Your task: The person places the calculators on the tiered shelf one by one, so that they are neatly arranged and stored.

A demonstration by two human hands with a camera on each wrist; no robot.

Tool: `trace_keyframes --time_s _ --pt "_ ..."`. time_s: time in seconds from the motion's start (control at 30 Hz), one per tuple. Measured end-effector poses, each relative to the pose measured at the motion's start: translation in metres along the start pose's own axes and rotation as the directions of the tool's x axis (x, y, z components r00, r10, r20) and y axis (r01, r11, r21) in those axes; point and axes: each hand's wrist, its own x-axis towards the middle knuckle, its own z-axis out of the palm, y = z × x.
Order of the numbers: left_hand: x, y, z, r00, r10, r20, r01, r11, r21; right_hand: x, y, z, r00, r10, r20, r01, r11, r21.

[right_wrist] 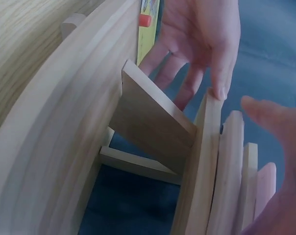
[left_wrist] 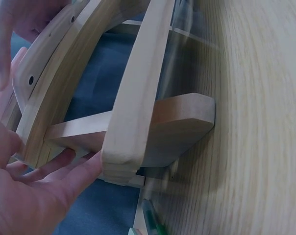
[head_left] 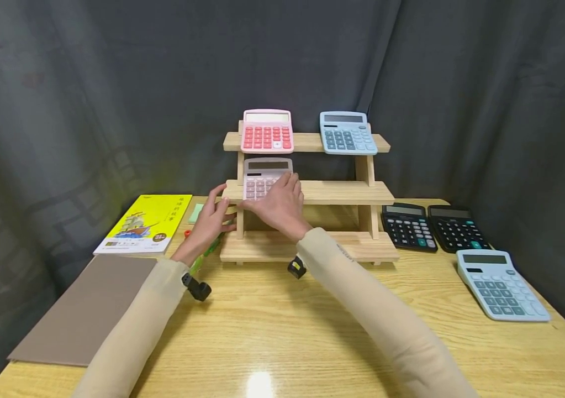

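Note:
A pale pink calculator leans on the middle shelf of a three-tier wooden display stand. My right hand lies across its lower right, fingers fairly straight and thumb stretched toward the lower left corner. In the right wrist view, the thumb stands just off the calculator's edge. With my left hand I grip the left end of the middle shelf, thumb at the front and fingers around its end. Above, a pink calculator and a blue calculator lean on the top shelf.
Right of the stand lie two black calculators and a light blue calculator. On the left are a yellow book and a brown-grey board. Green items lie beside my left hand. A dark curtain hangs behind.

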Motion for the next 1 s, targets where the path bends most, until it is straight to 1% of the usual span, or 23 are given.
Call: trace_keyframes --time_s 0.1,0.23,0.33,0.47,0.57,0.7,0.8,0.87,1.0 --pt "0.000 0.000 0.001 1.000 -0.005 -0.004 0.005 1.000 0.001 -0.003 0.003 -0.005 1.000 -0.017 -0.004 0.017 1.000 0.018" --pt "0.000 0.000 0.002 1.000 -0.008 -0.006 0.008 1.000 0.006 -0.011 0.012 -0.014 0.998 -0.050 -0.041 0.052 0.997 0.053" --pt "0.001 -0.001 0.001 1.000 -0.010 -0.009 0.010 1.000 0.001 -0.019 0.024 -0.024 0.994 -0.085 -0.069 0.092 0.990 0.103" --pt "0.002 -0.001 0.000 1.000 -0.014 -0.014 0.014 1.000 -0.013 -0.031 0.045 -0.043 0.986 -0.135 -0.097 0.152 0.970 0.188" --pt "0.001 0.000 0.000 1.000 -0.017 -0.014 0.016 1.000 -0.021 -0.042 0.066 -0.060 0.982 -0.161 -0.099 0.178 0.962 0.207" --pt "0.000 0.003 0.000 1.000 -0.020 -0.018 0.020 1.000 -0.013 -0.054 0.103 -0.084 0.979 -0.180 -0.098 0.195 0.965 0.176" --pt "-0.001 0.003 0.000 1.000 -0.026 -0.018 0.025 1.000 -0.016 -0.064 0.134 -0.103 0.978 -0.179 -0.106 0.193 0.970 0.145" --pt "-0.001 0.002 0.000 1.000 -0.029 -0.012 0.029 0.999 -0.024 -0.072 0.154 -0.116 0.979 -0.170 -0.114 0.184 0.975 0.125" --pt "0.000 0.003 0.001 1.000 -0.025 -0.008 0.025 0.999 -0.031 -0.087 0.192 -0.137 0.983 -0.128 -0.133 0.139 0.988 0.071"
